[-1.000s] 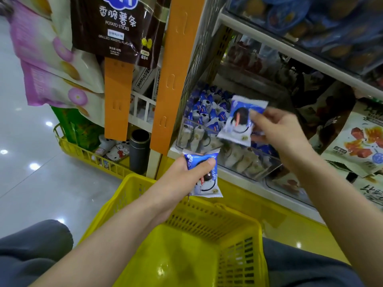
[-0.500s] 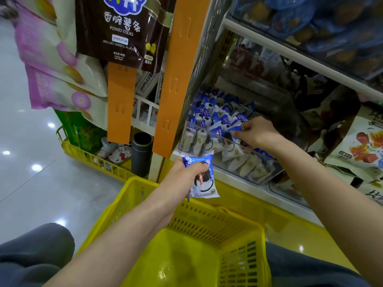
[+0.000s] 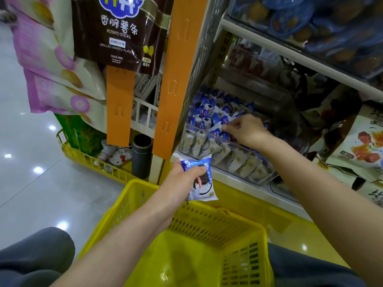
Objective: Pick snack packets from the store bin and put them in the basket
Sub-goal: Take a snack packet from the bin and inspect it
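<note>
Over the far rim of the basket (image 3: pixel 238 219) the left hand (image 3: pixel 184 177) is gripping a snack packet (image 3: pixel 204 183); beyond the basket, the right hand (image 3: pixel 246 131) is pinching a second packet (image 3: pixel 216 129) in the store bin (image 3: pixel 232 156), ideally isolating just one.

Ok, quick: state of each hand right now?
Left hand: grip closed on a blue-and-white snack packet above the yellow basket.
Right hand: inside the clear bin, fingertips pinching a loose packet there.
</note>
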Demonstrator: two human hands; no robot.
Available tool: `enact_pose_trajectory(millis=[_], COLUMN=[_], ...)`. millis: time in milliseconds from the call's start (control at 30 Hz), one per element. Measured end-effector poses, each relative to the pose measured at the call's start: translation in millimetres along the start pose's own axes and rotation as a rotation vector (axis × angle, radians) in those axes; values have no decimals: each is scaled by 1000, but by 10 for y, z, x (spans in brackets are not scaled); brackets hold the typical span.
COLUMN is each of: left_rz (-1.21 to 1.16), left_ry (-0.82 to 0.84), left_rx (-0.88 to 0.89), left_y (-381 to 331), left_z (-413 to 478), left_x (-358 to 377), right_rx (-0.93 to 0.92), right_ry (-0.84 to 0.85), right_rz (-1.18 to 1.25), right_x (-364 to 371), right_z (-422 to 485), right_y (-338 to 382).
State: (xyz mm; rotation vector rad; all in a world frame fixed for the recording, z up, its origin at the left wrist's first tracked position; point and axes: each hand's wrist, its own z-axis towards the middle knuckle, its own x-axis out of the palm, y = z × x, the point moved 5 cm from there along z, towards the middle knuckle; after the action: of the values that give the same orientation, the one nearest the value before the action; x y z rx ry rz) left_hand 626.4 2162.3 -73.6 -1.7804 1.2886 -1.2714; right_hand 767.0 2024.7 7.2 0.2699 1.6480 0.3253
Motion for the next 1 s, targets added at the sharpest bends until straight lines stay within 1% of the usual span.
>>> enact_pose_trajectory(millis=[33,100,133,200,267,333,433,533,600,700,800,900,1000], left_rz=[10,61,91,132,180,254,312,339,350,333,318,333,318], left_ry=[2,17,26,25,24,35,58,76,81,45,-36,-68,-53], left_rx=[11,57,89,141,166,167,140,139,142,159,187,188,121], left_y=[-6,-24,-36,-55,-41,8,107,171,208,244,242,249,313], left_z=[-12,-39,-55,-84,-103,-122,-144,-132,-109,-86,-50,-23,-7], left_x=[5,20,29,41,59,85,103,113,128,143,98,43,36], right_rx=[-58,-270,-363,-454,-439,-375,-243,-134,-92,-71,-131,-248,-406], right_ry=[-121,-338,-373,-298,-164,-47,66,136,146,119,72,-33,-178], right_rz=[62,228,315,419,444,498,691,869,920,896,802,604,341], right_x=[-70,-186,-183,-41,195,422,627,745,792,845,874,836,754], right_z=[-109,-440,-623,-951,-1161,-1248,-1263,-1265,-1270,-1261,-1255,-1275,-1333], right_y=[39,133,149,139,80,-19,-151,-243,-285,-322,-303,-277,-234])
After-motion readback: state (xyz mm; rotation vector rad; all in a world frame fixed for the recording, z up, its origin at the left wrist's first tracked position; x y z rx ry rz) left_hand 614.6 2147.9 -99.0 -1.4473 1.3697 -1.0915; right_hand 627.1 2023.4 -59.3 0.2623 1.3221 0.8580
